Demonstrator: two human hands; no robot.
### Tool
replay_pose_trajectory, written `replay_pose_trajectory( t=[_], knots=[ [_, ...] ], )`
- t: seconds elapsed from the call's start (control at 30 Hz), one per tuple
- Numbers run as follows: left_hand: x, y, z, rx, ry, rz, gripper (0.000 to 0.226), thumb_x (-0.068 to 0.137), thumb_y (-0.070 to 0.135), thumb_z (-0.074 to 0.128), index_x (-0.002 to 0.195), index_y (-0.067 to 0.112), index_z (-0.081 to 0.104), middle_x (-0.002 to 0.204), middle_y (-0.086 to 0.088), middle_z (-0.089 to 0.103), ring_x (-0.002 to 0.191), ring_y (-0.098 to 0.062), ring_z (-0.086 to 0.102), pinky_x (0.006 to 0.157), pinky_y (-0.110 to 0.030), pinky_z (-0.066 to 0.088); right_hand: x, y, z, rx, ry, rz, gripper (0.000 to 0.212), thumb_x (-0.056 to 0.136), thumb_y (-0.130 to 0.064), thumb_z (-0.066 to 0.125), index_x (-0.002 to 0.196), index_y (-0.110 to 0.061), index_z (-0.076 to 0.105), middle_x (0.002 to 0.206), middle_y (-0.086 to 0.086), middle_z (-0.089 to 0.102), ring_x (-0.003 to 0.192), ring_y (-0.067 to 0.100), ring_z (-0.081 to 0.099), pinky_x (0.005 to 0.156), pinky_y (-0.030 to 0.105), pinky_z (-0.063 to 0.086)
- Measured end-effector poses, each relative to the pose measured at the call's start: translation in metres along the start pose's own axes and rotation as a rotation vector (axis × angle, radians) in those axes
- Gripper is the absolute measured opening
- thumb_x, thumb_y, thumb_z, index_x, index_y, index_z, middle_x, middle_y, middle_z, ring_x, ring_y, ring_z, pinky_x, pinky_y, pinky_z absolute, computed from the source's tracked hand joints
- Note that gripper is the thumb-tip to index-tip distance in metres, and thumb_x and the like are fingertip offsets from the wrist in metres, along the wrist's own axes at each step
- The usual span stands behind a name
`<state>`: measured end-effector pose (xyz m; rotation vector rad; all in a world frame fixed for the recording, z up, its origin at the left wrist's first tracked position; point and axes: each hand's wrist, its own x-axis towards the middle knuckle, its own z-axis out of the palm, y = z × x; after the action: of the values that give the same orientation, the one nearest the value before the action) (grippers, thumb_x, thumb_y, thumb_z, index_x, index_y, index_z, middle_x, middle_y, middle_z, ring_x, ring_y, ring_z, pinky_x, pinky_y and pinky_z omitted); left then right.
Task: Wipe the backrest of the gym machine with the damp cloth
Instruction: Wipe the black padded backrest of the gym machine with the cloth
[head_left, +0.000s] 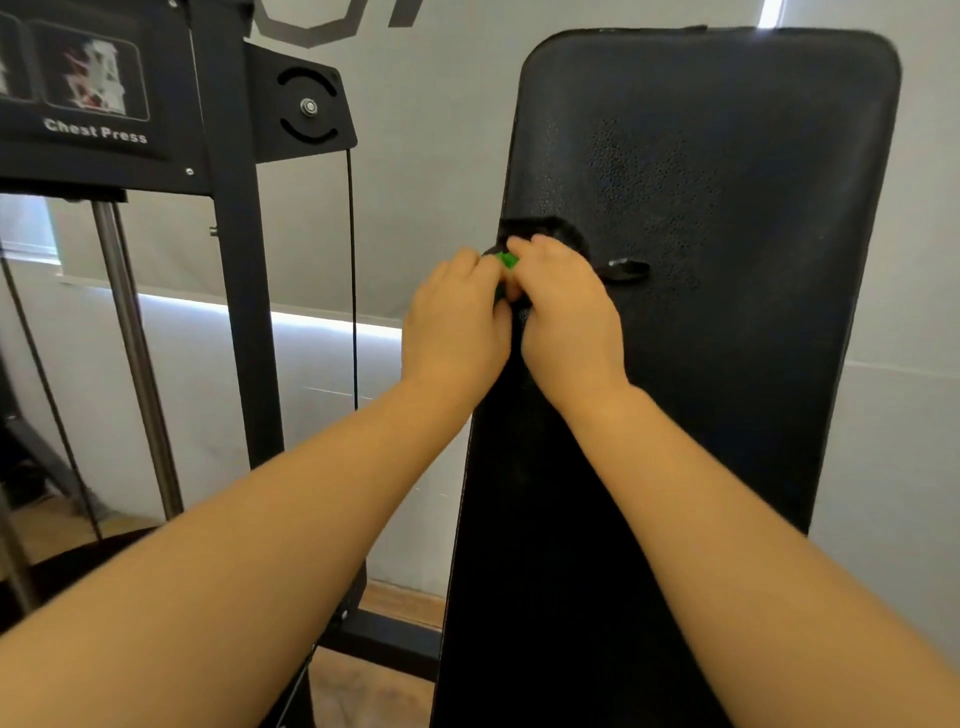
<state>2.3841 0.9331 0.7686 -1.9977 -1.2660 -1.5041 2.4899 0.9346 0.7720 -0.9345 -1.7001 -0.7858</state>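
Observation:
The tall black padded backrest (727, 182) fills the right half of the view, with damp speckles on its upper middle. A dark cloth (540, 231) with a green tag (506, 260) and a small hanging loop (626, 270) is bunched at the backrest's left edge. My left hand (454, 327) and my right hand (569, 312) are side by side, both with fingers closed on the cloth. Most of the cloth is hidden under my hands.
The black frame of the machine (234, 260), with a "Chest Press" label (96, 132), stands on the left. A thin cable (353, 270) and a steel guide rod (132, 353) run down beside it. A pale wall lies behind, and wooden floor (374, 691) below.

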Motion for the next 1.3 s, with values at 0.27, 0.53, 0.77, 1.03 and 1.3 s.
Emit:
replay_pose_trajectory(
  t=[0.27, 0.53, 0.77, 1.03, 1.3],
  knots=[
    [-0.127, -0.026, 0.022, -0.061, -0.08, 0.073, 0.014, 0.078, 0.012, 0.053, 0.09, 0.009, 0.06, 0.093, -0.008, 0.062, 0.082, -0.02, 0.051, 0.068, -0.03, 0.044, -0.137, -0.029, 0.013, 0.031, -0.069, 0.055, 0.036, 0.098, -0.015, 0.035, 0.109, -0.001, 0.067, 0.123, 0.012, 0.062, 0.123, 0.022, 0.044, 0.107, 0.036, 0.034],
    [-0.171, -0.024, 0.023, -0.062, -0.164, 0.053, 0.022, 0.08, 0.014, 0.049, 0.093, 0.006, 0.065, 0.098, -0.009, 0.064, 0.09, -0.016, 0.05, 0.077, -0.028, 0.043, -0.187, -0.035, 0.01, -0.019, -0.13, -0.02, 0.035, 0.102, -0.015, 0.028, 0.116, -0.003, 0.058, 0.127, 0.013, 0.059, 0.126, 0.023, 0.043, 0.107, 0.038, 0.034],
    [-0.144, -0.01, 0.023, -0.086, -0.078, 0.111, 0.026, 0.08, 0.011, 0.048, 0.096, 0.003, 0.066, 0.099, -0.011, 0.064, 0.09, -0.019, 0.047, 0.068, -0.031, 0.045, -0.162, -0.018, -0.003, -0.07, -0.089, -0.059, 0.037, 0.101, -0.008, 0.03, 0.107, 0.0, 0.066, 0.127, 0.015, 0.059, 0.123, 0.026, 0.049, 0.103, 0.04, 0.041],
    [-0.085, 0.052, 0.038, -0.137, -0.018, 0.048, 0.027, 0.078, 0.008, 0.056, 0.104, 0.01, 0.065, 0.091, -0.008, 0.062, 0.082, -0.018, 0.043, 0.059, -0.036, 0.048, -0.106, 0.028, -0.045, -0.148, -0.029, 0.044, 0.032, 0.086, -0.002, 0.046, 0.112, 0.001, 0.064, 0.125, 0.014, 0.061, 0.12, 0.027, 0.053, 0.104, 0.039, 0.04],
    [-0.159, 0.053, 0.051, -0.148, -0.109, 0.268, 0.022, 0.081, 0.009, 0.056, 0.098, 0.011, 0.07, 0.086, -0.005, 0.064, 0.082, -0.014, 0.051, 0.068, -0.022, 0.045, -0.203, 0.019, -0.059, -0.093, -0.07, 0.172, 0.036, 0.101, -0.015, 0.034, 0.114, -0.001, 0.064, 0.129, 0.01, 0.057, 0.126, 0.019, 0.046, 0.105, 0.04, 0.04]
  ],
)
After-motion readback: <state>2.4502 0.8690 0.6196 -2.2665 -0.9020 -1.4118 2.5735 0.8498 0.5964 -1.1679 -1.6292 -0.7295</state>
